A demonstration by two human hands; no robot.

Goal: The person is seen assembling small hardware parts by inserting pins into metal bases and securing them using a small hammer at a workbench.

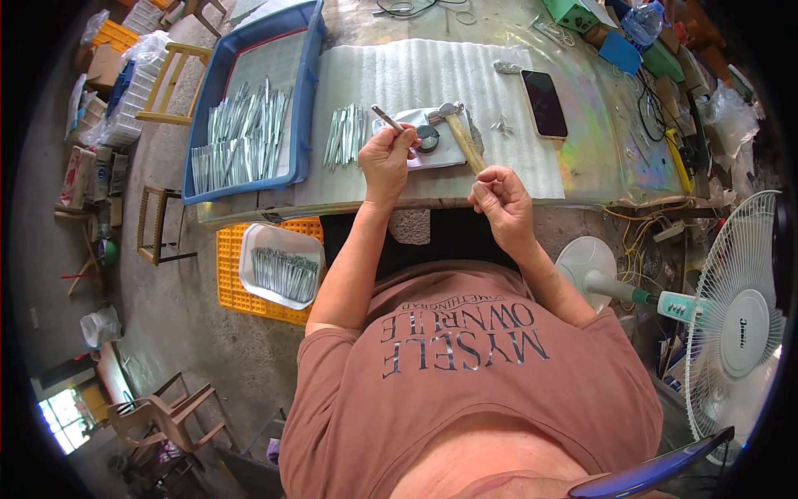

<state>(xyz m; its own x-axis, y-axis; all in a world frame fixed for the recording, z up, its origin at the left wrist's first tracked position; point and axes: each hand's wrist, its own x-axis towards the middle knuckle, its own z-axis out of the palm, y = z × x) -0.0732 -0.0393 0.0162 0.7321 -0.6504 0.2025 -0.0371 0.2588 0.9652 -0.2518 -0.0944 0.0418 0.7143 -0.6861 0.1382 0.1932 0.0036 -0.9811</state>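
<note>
A blue tray (pixel 312 87) at the left holds many thin metal strips (pixel 249 133), overlapping so that single ones are hard to make out. Below it, a white tub (pixel 248 256) of metal pieces sits on an orange crate (pixel 229 279). A loose row of strips (pixel 345 137) lies on the white foam sheet (pixel 399 71).

Next, the left hand (pixel 385 166) is closed on a metal rod (pixel 387 118); the fingers hide its lower end. Just beside them is a round black thing (pixel 427 139), its kind unclear. A hammer (pixel 464 141) with a wooden handle slants down to the right hand (pixel 504 204), whose fingers are curled; I cannot tell whether they grip the handle. The hands are apart.

The brown shirt (pixel 461 349) carries large dark capitals, upside down from here, with a smaller line beyond. Small metal bits (pixel 502 126) and a dark-screened phone (pixel 545 104) follow. The fan (pixel 744 333) has dark lettering on its hub; its right edge is cut off.
</note>
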